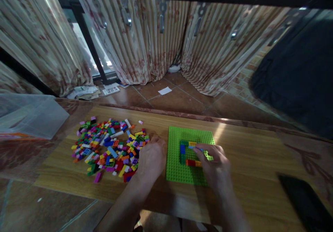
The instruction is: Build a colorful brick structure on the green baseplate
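A bright green baseplate [177,162] lies on a wooden board, with a small frame of coloured bricks [189,154] built on it. My right hand [214,164] rests on the plate's right part, fingers pinched on a small blue brick [196,148] at the frame's top. My left hand [151,159] sits between the plate and a wide pile of loose coloured bricks [109,147], fingers curled at the pile's right edge; what they hold is hidden.
The wooden board [247,166] lies on a low table. A clear plastic bag [31,116] sits at the far left. A dark flat object [304,200] lies at the lower right. Curtains, papers and tiled floor are beyond.
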{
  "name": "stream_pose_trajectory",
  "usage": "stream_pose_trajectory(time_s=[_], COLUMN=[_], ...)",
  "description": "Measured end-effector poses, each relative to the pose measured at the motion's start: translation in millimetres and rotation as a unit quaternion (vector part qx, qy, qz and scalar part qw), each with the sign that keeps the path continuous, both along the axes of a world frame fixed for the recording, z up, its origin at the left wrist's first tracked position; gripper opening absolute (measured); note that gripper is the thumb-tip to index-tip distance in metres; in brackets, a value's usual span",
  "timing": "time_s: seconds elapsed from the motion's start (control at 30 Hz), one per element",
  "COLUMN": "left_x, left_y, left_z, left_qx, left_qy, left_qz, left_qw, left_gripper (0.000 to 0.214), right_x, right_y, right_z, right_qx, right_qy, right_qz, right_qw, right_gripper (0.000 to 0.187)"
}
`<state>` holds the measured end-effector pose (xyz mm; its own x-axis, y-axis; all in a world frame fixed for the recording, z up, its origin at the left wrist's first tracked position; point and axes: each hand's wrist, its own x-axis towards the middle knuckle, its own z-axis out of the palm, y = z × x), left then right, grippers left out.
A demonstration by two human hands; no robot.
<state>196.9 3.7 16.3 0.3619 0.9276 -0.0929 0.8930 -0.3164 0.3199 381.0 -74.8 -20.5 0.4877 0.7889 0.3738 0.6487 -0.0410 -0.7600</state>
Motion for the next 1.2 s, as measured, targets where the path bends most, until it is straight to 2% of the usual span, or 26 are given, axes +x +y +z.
stream_pose_trajectory(time_s=[0.07,0.2,0.4,0.63,0.83,0.93,1.2], left_x=[-0.7,2.7,17.1,26.6,31.3,32.6,35.9], left_y=[-0.3,-4.7,-16.6,-23.3,-26.4,-27.2,-29.8], left_z=[0.4,-3.4,-16.4,-19.0,-17.0,-15.4,-13.2], left_qx=[0.014,0.045,0.021,-0.001,-0.018,-0.014,-0.019], left_qy=[-0.015,-0.084,-0.134,-0.084,-0.027,-0.019,-0.005], left_qz=[-0.004,-0.029,-0.096,-0.124,-0.146,-0.144,-0.132], left_qw=[1.0,0.995,0.986,0.989,0.989,0.989,0.991], left_gripper=[0.021,0.02,0.026,0.039,0.047,0.047,0.042], right_x=[-0.7,2.1,7.1,5.4,6.6,12.5,18.0], right_y=[4.5,10.3,13.0,17.6,11.6,7.5,12.2], right_z=[-4.1,-16.6,-32.0,-35.0,-23.9,-20.2,-33.3], right_qx=[0.016,-0.003,-0.015,-0.009,-0.006,-0.017,-0.04], right_qy=[-0.022,-0.014,-0.01,-0.032,0.031,0.025,0.007], right_qz=[0.007,-0.015,-0.018,-0.039,-0.05,-0.043,-0.061], right_qw=[1.0,1.0,1.0,0.999,0.998,0.999,0.997], right_gripper=[0.015,0.018,0.021,0.022,0.033,0.035,0.038])
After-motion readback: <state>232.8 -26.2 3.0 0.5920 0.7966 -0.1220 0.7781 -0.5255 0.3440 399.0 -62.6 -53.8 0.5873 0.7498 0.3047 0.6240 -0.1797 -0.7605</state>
